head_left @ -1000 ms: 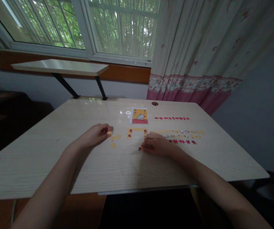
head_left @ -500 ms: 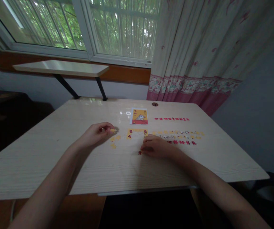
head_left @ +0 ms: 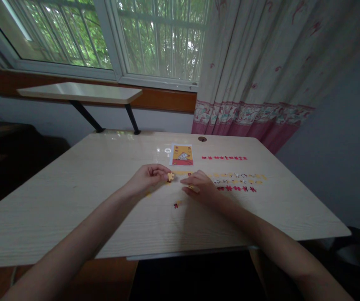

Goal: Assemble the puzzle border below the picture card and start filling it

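My left hand [head_left: 151, 177] pinches a yellow jigsaw piece [head_left: 171, 177] in the air over the left side of a partly joined jigsaw border [head_left: 181, 172]. My right hand [head_left: 200, 187] hovers at the border's right side, thumb and forefinger apart. Between those fingers a bit of yellow shows, seemingly the border's right edge. A dark red jigsaw piece [head_left: 176, 205] lies in front of the border, a yellow bit beside it. The left hand and forearm hide most of the loose yellow pieces on the left; one blurred yellow piece [head_left: 148, 194] shows below the wrist.
Behind the border lies a picture card [head_left: 182, 155] with a white animal on yellow and red. Rows of yellow and white pieces [head_left: 239, 177], and red pieces [head_left: 238, 188], are on the right. Another red row [head_left: 225, 158] sits farther back. A raised shelf [head_left: 82, 91] stands back left.
My left hand has carried the yellow piece rightward to the border. My right hand's fingers have come away from the dark red piece and spread; that piece now lies slightly farther left.
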A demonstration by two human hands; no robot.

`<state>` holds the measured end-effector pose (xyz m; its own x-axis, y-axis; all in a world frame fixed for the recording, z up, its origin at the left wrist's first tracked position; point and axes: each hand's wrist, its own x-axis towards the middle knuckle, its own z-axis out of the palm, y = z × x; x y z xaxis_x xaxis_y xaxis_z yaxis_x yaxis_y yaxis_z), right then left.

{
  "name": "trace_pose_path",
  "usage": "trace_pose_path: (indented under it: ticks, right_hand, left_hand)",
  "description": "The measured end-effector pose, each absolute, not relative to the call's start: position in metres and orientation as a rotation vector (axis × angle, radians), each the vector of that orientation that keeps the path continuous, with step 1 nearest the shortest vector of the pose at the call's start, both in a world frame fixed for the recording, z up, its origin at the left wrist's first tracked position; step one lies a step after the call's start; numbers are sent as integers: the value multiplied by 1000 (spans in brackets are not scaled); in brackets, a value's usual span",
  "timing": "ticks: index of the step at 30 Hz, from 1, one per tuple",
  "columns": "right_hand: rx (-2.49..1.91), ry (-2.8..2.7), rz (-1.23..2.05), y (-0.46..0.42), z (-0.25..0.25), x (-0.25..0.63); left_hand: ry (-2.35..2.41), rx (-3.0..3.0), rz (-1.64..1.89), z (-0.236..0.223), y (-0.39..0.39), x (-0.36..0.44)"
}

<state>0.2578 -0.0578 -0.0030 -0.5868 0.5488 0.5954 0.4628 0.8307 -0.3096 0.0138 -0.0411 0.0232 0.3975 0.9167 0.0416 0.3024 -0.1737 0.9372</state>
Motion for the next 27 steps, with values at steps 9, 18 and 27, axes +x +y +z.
trace_pose_path:
  ticks: [9, 18, 27]
  right_hand:
    - [-815, -2140, -70, -55, -3, 256]
    - [-880, -2205, -101, -56, -3, 257]
    - [-911, -2108, -141, -53, 2, 265]
  left_hand:
    - [1034, 1604, 820, 27, -45, 41]
    - [1032, 1668, 786, 27, -48, 44]
    - [1532, 2033, 741, 31, -31, -26]
